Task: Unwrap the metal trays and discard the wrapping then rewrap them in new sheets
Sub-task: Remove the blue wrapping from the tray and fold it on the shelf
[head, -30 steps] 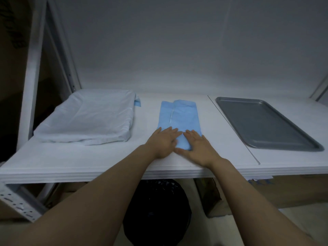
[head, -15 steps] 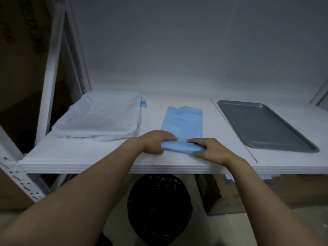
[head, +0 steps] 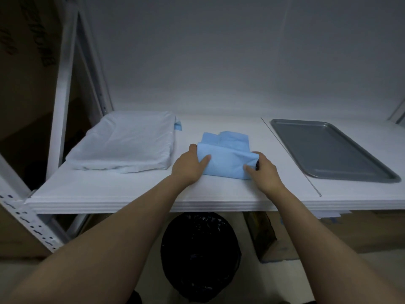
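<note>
A folded blue sheet point(head: 225, 156) lies in the middle of the white shelf point(head: 131, 194). My left hand point(head: 188, 165) grips its near left edge, thumb on top. My right hand point(head: 263, 170) grips the near right edge, and the near half is folded up and back over the far half. A bare grey metal tray point(head: 328, 150) lies flat at the right. At the left sits a tray wrapped in a pale white sheet point(head: 125, 141), with a bit of blue showing at its far right corner.
A bin lined with a black bag point(head: 200, 255) stands on the floor under the shelf's front edge. A cardboard box point(head: 263, 235) is beside it at the right. White rack uprights point(head: 63, 88) rise at the left. A seam point(head: 289, 154) crosses the shelf left of the grey tray.
Both hands went from lying flat on the sheet's near end to gripping it, then lifted that end and folded it away from me. The camera view shifted slightly.
</note>
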